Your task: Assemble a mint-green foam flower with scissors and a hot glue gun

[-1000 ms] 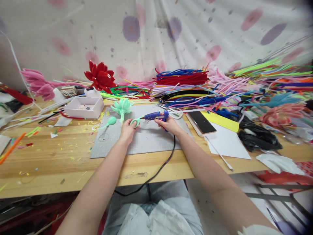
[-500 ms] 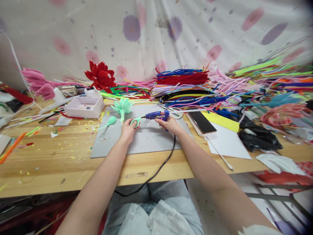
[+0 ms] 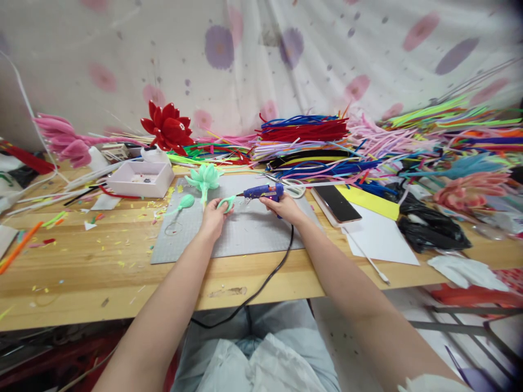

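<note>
Backdrop: a white curtain (image 3: 261, 60) with pink and purple blots hangs behind a wooden table (image 3: 81, 277) scattered with small coloured scraps.
Work mat: a grey cutting mat (image 3: 253, 239) lies on the table beneath both hands.
Glue gun: the blue glue gun (image 3: 261, 191) is above the mat, its long axis running nearly level from side to side; the nozzle points to the person's left and dips slightly, with the handle downward.
Right hand: the right hand (image 3: 285, 208) is closed round the handle, so the barrel and nozzle reach out to the left of the grip; a black cord (image 3: 278, 270) drops from below it toward the lap.
Green loop: the mint-green loop (image 3: 226, 203) slants, its upper end to the right, toward the nozzle; whether the two touch I cannot tell.
Left hand: the left hand (image 3: 213, 219) pinches the loop between thumb and fingers, the loop projecting up and right of the fingertips.
Mint flower: the mint flower (image 3: 205, 179) stands upright just beyond the left hand, petals up, stem down; whether that hand also touches the stem is unclear.
Mint bud: the mint bud (image 3: 187, 202) lies left of the flower, its stem trailing toward the lower left.
</note>
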`<state>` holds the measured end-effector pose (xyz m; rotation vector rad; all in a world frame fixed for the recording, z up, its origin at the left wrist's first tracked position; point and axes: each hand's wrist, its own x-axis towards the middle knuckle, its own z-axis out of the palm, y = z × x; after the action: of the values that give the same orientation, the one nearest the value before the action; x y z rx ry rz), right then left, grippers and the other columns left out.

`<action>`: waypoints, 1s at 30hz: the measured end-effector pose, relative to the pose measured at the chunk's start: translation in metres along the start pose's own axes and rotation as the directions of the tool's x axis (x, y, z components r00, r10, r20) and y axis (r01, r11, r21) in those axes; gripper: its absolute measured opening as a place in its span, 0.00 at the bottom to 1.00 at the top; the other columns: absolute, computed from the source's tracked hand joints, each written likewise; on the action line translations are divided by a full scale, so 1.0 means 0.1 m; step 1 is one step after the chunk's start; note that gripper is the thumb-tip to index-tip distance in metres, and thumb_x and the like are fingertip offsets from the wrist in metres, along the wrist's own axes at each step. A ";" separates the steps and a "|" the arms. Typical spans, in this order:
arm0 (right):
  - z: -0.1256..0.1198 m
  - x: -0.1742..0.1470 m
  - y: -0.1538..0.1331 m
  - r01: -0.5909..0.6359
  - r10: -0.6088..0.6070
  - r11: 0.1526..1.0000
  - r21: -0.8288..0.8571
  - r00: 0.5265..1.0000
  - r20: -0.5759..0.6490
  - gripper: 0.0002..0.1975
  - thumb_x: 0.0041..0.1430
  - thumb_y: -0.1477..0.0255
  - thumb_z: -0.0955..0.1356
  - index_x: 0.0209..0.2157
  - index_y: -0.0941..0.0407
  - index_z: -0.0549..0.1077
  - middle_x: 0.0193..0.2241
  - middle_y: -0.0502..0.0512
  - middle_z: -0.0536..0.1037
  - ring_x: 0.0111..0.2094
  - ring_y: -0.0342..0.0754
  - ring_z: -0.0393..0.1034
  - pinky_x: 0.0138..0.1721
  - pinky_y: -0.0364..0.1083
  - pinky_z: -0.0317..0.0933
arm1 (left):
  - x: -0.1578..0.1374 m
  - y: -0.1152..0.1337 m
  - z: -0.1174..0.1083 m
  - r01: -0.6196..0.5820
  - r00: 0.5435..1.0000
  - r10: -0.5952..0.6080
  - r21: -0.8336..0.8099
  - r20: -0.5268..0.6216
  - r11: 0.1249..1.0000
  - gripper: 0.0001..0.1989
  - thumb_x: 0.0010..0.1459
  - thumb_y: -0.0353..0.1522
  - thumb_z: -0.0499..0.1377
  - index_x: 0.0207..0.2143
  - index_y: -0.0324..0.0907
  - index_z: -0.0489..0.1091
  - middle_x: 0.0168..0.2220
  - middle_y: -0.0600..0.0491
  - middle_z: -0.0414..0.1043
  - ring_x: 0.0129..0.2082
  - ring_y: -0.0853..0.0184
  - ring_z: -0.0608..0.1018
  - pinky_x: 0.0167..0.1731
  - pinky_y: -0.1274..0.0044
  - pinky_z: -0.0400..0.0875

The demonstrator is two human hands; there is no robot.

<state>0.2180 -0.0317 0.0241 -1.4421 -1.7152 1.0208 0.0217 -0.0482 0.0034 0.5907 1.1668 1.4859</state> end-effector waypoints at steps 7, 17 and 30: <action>0.04 -0.01 -0.03 0.010 -0.010 1.000 0.029 1.000 0.004 0.20 0.45 0.53 0.67 0.20 0.56 0.66 0.14 0.47 0.65 0.16 0.38 0.56 0.19 0.41 0.52 | 0.03 -0.02 -0.02 -0.007 1.000 0.007 -0.001 0.012 1.000 0.07 0.45 0.23 0.61 0.27 0.37 0.65 0.26 0.55 0.67 0.27 0.73 0.73 0.33 0.76 0.70; 0.02 -0.01 -0.04 -0.001 0.001 1.000 0.014 1.000 0.008 0.20 0.45 0.52 0.67 0.19 0.57 0.66 0.14 0.47 0.65 0.16 0.38 0.56 0.20 0.41 0.52 | 0.01 0.00 -0.01 0.011 1.000 -0.011 -0.007 0.002 1.000 0.07 0.45 0.23 0.60 0.27 0.38 0.64 0.25 0.56 0.67 0.27 0.73 0.73 0.32 0.77 0.70; 0.02 0.02 0.00 -0.002 0.002 1.000 0.003 1.000 -0.009 0.21 0.44 0.52 0.67 0.19 0.56 0.65 0.14 0.47 0.65 0.16 0.38 0.56 0.20 0.42 0.52 | 0.01 0.01 -0.01 0.019 1.000 -0.019 -0.005 0.005 1.000 0.07 0.46 0.23 0.61 0.27 0.38 0.65 0.26 0.55 0.67 0.29 0.72 0.74 0.35 0.75 0.70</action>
<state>0.2156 -0.0296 0.0227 -1.4445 -1.7059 1.0155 0.0200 -0.0476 0.0032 0.5783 1.1617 1.4700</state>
